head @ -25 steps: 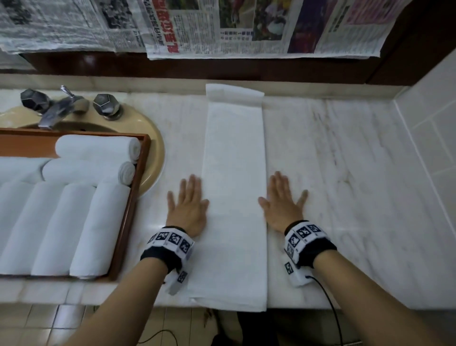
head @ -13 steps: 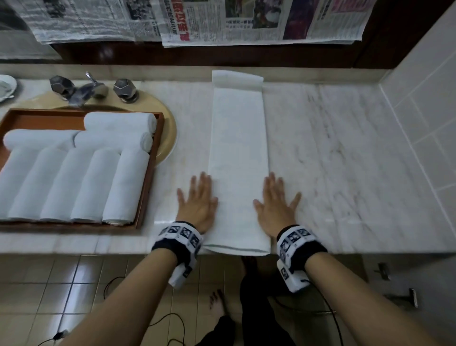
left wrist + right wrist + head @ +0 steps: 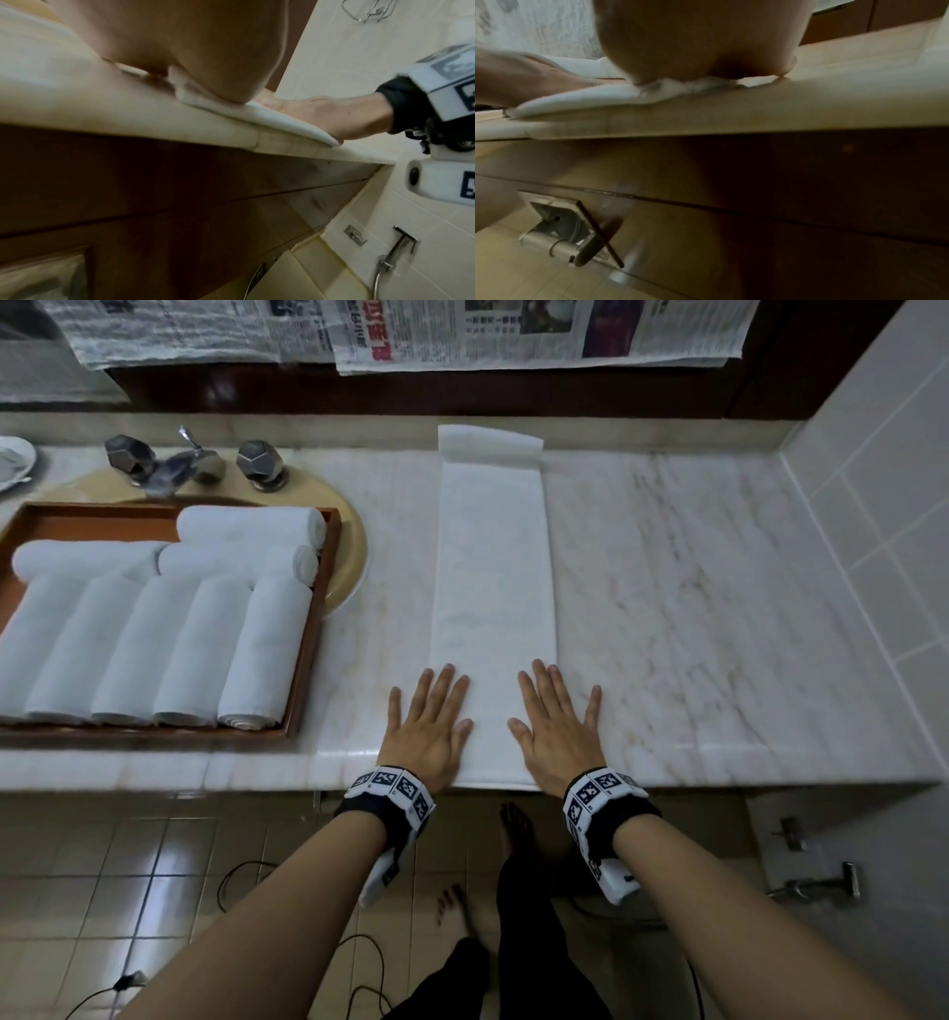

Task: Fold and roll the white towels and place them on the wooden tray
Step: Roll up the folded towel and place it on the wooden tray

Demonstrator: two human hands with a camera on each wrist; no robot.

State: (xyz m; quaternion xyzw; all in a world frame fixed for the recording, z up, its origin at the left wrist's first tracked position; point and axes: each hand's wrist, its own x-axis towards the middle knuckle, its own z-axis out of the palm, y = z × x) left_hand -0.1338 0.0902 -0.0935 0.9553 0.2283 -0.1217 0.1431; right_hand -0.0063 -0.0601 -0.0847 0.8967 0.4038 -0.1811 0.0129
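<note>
Towel (image 3: 493,588) lies as one long folded strip on the marble worktop (image 3: 693,608), running from the back wall to the front edge, and from the head view you can see what has changed over the last second: the near end, which earlier hung over the front edge, now stops right at it, so you have slid the strip away from you. Your left hand (image 3: 430,726) and right hand (image 3: 557,724) are both flat, fingers straight and spread, each straddling one long edge of the strip near its front end, gripping nothing; they have kept that pose while travelling with the cloth. The far end now bunches up slightly against the back ledge. To your left the wooden tray (image 3: 308,660) holds eight rolled towels (image 3: 257,654), five side by side and three laid across behind them, over the sink beside the tap (image 3: 190,464). From the left wrist view, the heel of your left hand (image 3: 180,50) presses on the cloth's near corner (image 3: 205,99) at the worktop lip, and your right hand (image 3: 334,117) lies flat further along the same end. From the right wrist view, your right palm (image 3: 700,40) bears on the rumpled near hem (image 3: 603,97), with the left hand (image 3: 526,77) flat beyond it. Folding looks done, I judge; with the whole strip now supported, the near end is ready for rolling, so you would need to curl your fingers under that hem next.
</note>
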